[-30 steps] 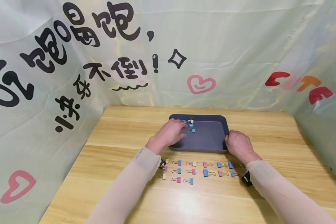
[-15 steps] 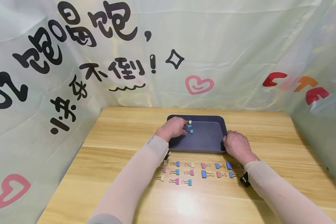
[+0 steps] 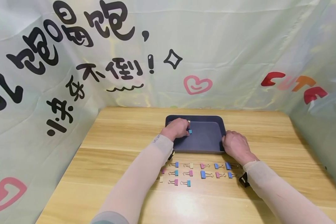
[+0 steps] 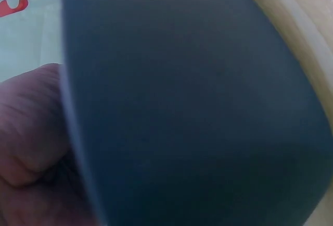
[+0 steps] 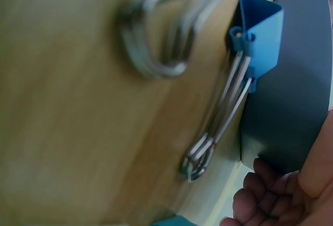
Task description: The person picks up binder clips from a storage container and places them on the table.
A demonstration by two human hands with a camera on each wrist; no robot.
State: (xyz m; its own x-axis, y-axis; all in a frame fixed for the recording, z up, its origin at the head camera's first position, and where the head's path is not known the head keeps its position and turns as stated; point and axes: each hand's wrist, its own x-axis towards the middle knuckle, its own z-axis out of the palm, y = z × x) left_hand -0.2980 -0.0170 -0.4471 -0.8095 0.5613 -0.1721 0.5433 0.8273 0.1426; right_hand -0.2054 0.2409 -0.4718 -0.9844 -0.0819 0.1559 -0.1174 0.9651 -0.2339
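My left hand (image 3: 177, 128) reaches into the left part of a dark grey tray (image 3: 204, 141). Its fingers are bent down around a spot beside a teal binder clip (image 3: 190, 132), which shows by the thumb. A yellow binder clip (image 3: 189, 121) peeks out behind the fingers. I cannot tell whether that hand pinches a clip; the tray wall (image 4: 197, 106) covers most of the left wrist view. My right hand (image 3: 236, 144) grips the tray's right front corner. Curled fingers (image 5: 255, 189) lie against the wall in the right wrist view.
Several binder clips in pink, yellow, teal and blue lie in rows before the tray, including a blue clip (image 3: 207, 174) and a pink clip (image 3: 173, 182). Close to the right wrist is a large blue clip (image 5: 263, 41). A fabric backdrop (image 3: 229, 46) rises behind the wooden table (image 3: 123, 124).
My left hand has moved right inside the tray, and its fingers have closed in over clips that showed before. The right hand keeps its grip on the corner. The head view has shifted slightly.
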